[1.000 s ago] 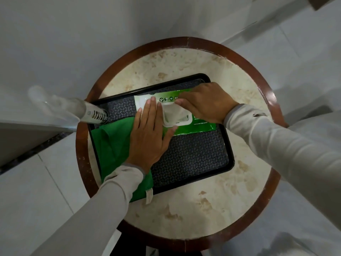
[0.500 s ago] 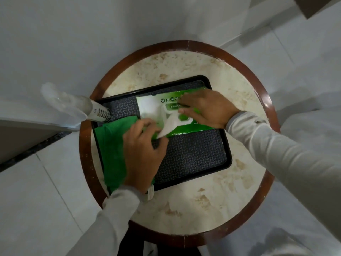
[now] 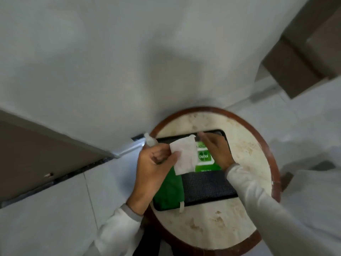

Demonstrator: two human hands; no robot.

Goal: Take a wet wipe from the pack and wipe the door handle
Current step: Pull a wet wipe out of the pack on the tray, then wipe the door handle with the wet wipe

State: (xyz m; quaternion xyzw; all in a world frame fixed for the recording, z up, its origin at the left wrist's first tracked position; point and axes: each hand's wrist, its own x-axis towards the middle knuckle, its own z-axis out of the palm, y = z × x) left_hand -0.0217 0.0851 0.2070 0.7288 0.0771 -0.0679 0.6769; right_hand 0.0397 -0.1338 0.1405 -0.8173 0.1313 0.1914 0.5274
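A wet wipe [image 3: 184,156] hangs from the left hand [image 3: 153,167], pinched at its upper left edge between thumb and fingers and lifted clear above the green pack [image 3: 205,159] on the black tray [image 3: 208,185] of the round bench [image 3: 239,228]. The grip is narrow, on one edge only, so the limp sheet could slip free, fold onto itself or drag a second sheet out if it has not fully parted from the pack; the blurred frame does not show whether it has. The right hand [image 3: 215,150] lies flat and released, palm down on the pack, fingers stretched toward the tray's far rim, apparently steadying it. If that hand lifts early, the light pack could slide. The left wrist is bent, knuckles up, forearm rising from the lower left. A green cloth [image 3: 168,191] lies under the left hand on the tray; a clear bottle [image 3: 150,140] stands just beside its far left corner. No door handle is in view, so the wipe must likely be carried some way.
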